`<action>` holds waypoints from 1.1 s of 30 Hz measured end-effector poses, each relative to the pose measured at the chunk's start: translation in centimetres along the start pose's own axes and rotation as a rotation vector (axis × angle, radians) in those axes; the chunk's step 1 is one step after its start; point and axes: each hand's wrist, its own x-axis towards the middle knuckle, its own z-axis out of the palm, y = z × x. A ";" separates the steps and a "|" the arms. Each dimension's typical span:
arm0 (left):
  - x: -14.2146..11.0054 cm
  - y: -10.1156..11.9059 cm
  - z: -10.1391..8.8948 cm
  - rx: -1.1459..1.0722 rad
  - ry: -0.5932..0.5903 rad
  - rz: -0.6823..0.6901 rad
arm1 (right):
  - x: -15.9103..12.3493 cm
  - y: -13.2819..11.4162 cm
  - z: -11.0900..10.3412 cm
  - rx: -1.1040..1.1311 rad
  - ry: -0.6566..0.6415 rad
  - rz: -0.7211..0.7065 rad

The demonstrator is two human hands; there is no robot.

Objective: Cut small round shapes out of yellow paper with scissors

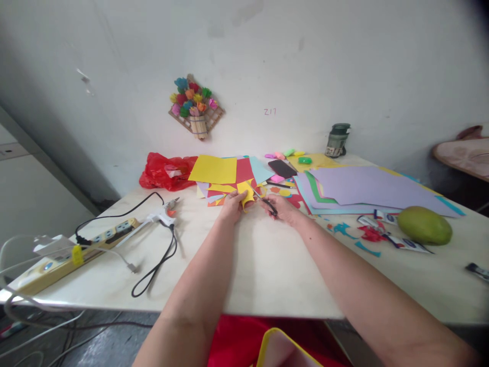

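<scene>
Between the fingers of my left hand [232,205] is a piece of yellow paper [246,192] with a cut, uneven edge. My right hand [281,209] grips a pair of scissors [270,206] by its dark handles. The scissor blades point up and left, right at the paper's edge; whether they are apart I cannot make out. Behind my hands lie a yellow sheet [214,169], a red sheet [244,171] and several coloured offcuts. Small cut shapes in orange and red rest just beyond my right hand.
At left are a hot glue gun [164,211], a power strip [82,250] with trailing cables, and a red plastic bag [162,171]. To the right lie purple card sheets [367,186], a green mango [425,225] and blue scraps [344,229]. A phone [281,168] and a dark jar [337,140] stand farther back.
</scene>
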 end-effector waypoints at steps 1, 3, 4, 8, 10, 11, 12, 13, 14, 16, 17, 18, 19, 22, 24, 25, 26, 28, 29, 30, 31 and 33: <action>0.0 0.0 0.1 -0.005 0.010 0.001 | 0.0 0.1 0.0 -0.003 -0.001 -0.003; -0.1 0.1 0.2 -0.019 0.031 0.006 | 0.1 0.1 0.0 -0.005 -0.004 -0.005; -0.1 0.1 0.2 -0.025 0.036 0.007 | 0.1 0.1 0.0 -0.006 -0.004 -0.003; -0.1 0.1 0.2 -0.022 0.023 0.005 | 0.2 0.0 0.0 -0.004 -0.001 0.004; -0.1 0.0 0.2 -0.020 0.022 0.009 | 0.2 0.0 0.0 0.004 -0.002 0.006; -0.1 0.0 0.1 -0.019 0.024 0.011 | 0.2 0.0 0.0 0.009 -0.003 0.006; -0.1 0.0 0.1 -0.018 0.026 0.011 | 0.2 0.0 0.0 0.012 -0.005 0.007; 0.0 0.0 0.1 -0.017 0.029 0.011 | 0.1 0.0 0.0 0.015 -0.007 0.009; 0.0 0.0 0.0 -0.015 0.033 0.010 | 0.1 -0.1 0.0 0.018 -0.009 0.010; 0.0 0.1 0.0 -0.009 0.033 0.002 | 0.0 -0.1 0.0 0.019 -0.010 0.013; -0.1 0.1 0.1 -0.005 0.028 -0.004 | 0.0 -0.1 0.0 0.019 -0.009 0.014; -0.1 0.1 0.1 0.000 0.018 -0.008 | 0.0 -0.2 0.0 0.019 -0.010 0.014; -0.1 0.2 0.1 0.004 0.008 -0.011 | -0.1 -0.2 0.0 0.019 -0.013 0.013; -0.1 0.1 0.0 0.008 -0.001 -0.003 | -0.2 -0.2 -0.1 0.022 -0.031 0.016; 0.0 0.0 -0.1 0.010 0.006 0.002 | -0.3 -0.3 -0.1 0.022 -0.043 0.018; 0.0 0.0 -0.1 0.014 0.008 0.001 | -0.4 -0.3 -0.1 0.021 -0.046 0.020; 0.0 -0.1 -0.1 0.017 0.008 -0.001 | -0.4 -0.4 -0.1 0.020 -0.048 0.021; 0.0 -0.1 -0.1 0.024 -0.001 -0.002 | -0.5 -0.5 -0.1 0.016 -0.047 0.023; 0.0 0.0 -0.1 0.028 -0.007 0.001 | -0.5 -0.6 -0.1 0.015 -0.045 0.026; -0.1 0.0 -0.1 0.032 -0.013 0.002 | -0.5 -0.6 -0.1 0.015 -0.043 0.029; -0.1 0.0 -0.1 0.037 -0.019 0.002 | -0.6 -0.7 0.0 0.015 -0.040 0.032; -0.1 0.0 0.0 0.040 -0.027 0.000 | -0.6 -0.8 0.0 0.016 -0.034 0.038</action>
